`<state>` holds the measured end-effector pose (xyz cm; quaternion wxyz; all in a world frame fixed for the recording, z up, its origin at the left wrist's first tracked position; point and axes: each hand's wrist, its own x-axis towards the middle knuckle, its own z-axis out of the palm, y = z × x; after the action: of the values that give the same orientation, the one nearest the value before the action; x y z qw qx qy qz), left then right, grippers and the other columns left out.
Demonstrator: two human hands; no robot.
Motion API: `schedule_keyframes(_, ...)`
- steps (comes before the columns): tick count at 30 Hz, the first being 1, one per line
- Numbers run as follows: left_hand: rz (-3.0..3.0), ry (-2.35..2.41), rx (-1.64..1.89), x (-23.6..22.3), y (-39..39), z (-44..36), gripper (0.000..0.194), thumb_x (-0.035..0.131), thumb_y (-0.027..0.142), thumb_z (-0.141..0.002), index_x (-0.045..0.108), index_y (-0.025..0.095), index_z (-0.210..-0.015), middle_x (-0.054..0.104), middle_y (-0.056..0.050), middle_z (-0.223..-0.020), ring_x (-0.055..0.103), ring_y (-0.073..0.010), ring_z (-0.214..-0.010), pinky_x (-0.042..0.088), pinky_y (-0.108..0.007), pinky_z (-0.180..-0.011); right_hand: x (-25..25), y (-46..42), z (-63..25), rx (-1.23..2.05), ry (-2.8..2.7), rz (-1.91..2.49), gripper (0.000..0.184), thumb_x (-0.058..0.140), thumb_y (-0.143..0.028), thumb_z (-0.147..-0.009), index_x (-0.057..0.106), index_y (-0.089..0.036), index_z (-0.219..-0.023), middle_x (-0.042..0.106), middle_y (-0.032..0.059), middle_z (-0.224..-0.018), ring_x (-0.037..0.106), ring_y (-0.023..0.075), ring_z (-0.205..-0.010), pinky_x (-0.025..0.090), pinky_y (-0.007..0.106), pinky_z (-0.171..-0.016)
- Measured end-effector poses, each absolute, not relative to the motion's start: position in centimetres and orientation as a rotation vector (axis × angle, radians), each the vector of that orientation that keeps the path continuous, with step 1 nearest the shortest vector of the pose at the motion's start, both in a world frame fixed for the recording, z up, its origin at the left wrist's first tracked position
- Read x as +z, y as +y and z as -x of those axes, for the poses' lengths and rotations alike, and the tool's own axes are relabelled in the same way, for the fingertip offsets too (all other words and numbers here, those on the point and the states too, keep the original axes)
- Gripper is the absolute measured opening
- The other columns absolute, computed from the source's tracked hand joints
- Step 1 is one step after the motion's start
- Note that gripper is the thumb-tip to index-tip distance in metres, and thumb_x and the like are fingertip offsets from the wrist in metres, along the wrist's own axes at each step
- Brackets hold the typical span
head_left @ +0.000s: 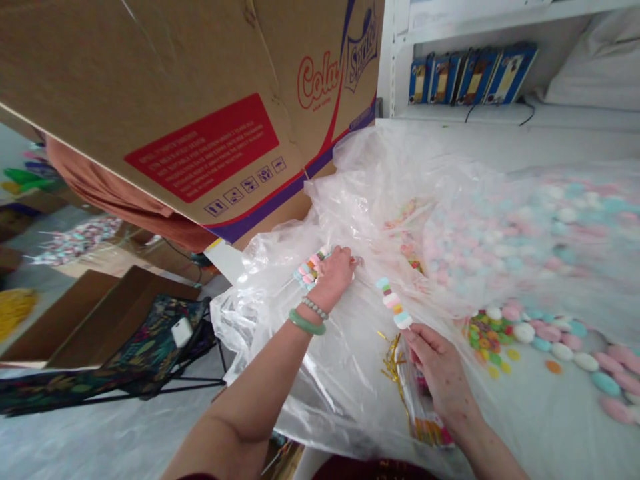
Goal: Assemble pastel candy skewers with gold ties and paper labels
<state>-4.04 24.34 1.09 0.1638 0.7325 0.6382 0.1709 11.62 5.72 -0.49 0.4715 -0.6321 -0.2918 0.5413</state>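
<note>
My left hand (334,273) is closed around a bundle of candy skewers (310,268) with pastel beads, pressed against a crumpled clear plastic sheet (360,220). A green bangle and a bead bracelet sit on that wrist. My right hand (440,373) pinches the stick of a single candy skewer (394,303), which points up and left. Under the right hand lie small clear bags (423,410) and gold twist ties (391,360).
A large Cola cardboard box (200,100) hangs over the upper left. Pastel oval candies (565,340) and small coloured candies (485,340) lie on the white table at right. A folding chair with a phone (181,331) stands at left. Blue boxes (470,73) sit on a shelf.
</note>
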Motion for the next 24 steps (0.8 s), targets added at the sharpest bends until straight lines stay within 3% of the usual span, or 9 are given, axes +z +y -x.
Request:
schedule_keyframes(3,-1.564,1.584,0.814,2.6,21.6,4.3,0.017,0.055,0.034,-0.078,0.056,0.017,-0.075,0.055,-0.001,-0.067,0.048,-0.0108,-0.054,0.035,-0.023,-0.052,-0.1,5.0,-11.7,1.267,-0.843,1.587,0.027,0.057,-0.044,-0.079,0.065,-0.020,-0.073,0.045,-0.0044,-0.052,0.038,0.0106,-0.045,0.027,0.023,-0.043)
schedule_keyframes(6,-1.093,1.259,0.909,3.3,17.1,4.7,0.027,0.055,0.040,-0.077,0.058,0.016,-0.087,0.056,0.000,-0.069,0.040,-0.0057,-0.040,0.024,-0.021,-0.039,0.2,4.1,-11.4,1.153,-1.063,1.638,0.025,0.054,-0.042,-0.081,0.069,-0.022,-0.082,0.057,-0.0022,-0.059,0.050,0.0141,-0.056,0.035,0.024,-0.052)
schedule_keyframes(10,-0.841,1.134,1.001,3.5,11.8,5.0,0.030,0.059,0.041,-0.075,0.058,0.015,-0.090,0.055,0.002,-0.061,0.043,-0.0061,-0.036,0.021,-0.020,-0.034,0.7,2.8,-10.4,1.007,-1.272,1.707,0.027,0.051,-0.040,-0.082,0.071,-0.024,-0.087,0.068,0.0009,-0.075,0.057,0.0179,-0.067,0.039,0.027,-0.063)
schedule_keyframes(14,-0.736,1.130,1.092,3.7,8.9,5.4,0.029,0.059,0.042,-0.074,0.052,0.016,-0.082,0.062,-0.001,-0.071,0.045,-0.0056,-0.033,0.020,-0.020,-0.033,1.1,1.0,-9.4,0.883,-1.414,1.741,0.027,0.051,-0.040,-0.081,0.072,-0.025,-0.088,0.071,0.0043,-0.082,0.061,0.0220,-0.073,0.040,0.030,-0.068)
schedule_keyframes(18,-0.725,1.116,1.119,3.7,6.9,5.9,0.030,0.060,0.043,-0.074,0.048,0.017,-0.083,0.067,-0.005,-0.084,0.046,-0.0043,-0.033,0.020,-0.020,-0.033,1.0,-1.0,-9.0,0.778,-1.508,1.769,0.029,0.048,-0.039,-0.082,0.072,-0.025,-0.089,0.072,0.0064,-0.083,0.062,0.0240,-0.076,0.040,0.032,-0.070)
schedule_keyframes(24,-0.774,1.143,1.075,3.1,3.8,5.8,0.038,0.056,0.042,-0.076,0.057,0.016,-0.105,0.065,-0.004,-0.085,0.047,-0.0047,-0.036,0.023,-0.020,-0.035,0.9,-3.5,-8.9,0.801,-1.540,1.808,0.029,0.046,-0.040,-0.083,0.071,-0.025,-0.087,0.068,0.0044,-0.070,0.059,0.0213,-0.064,0.038,0.030,-0.062)
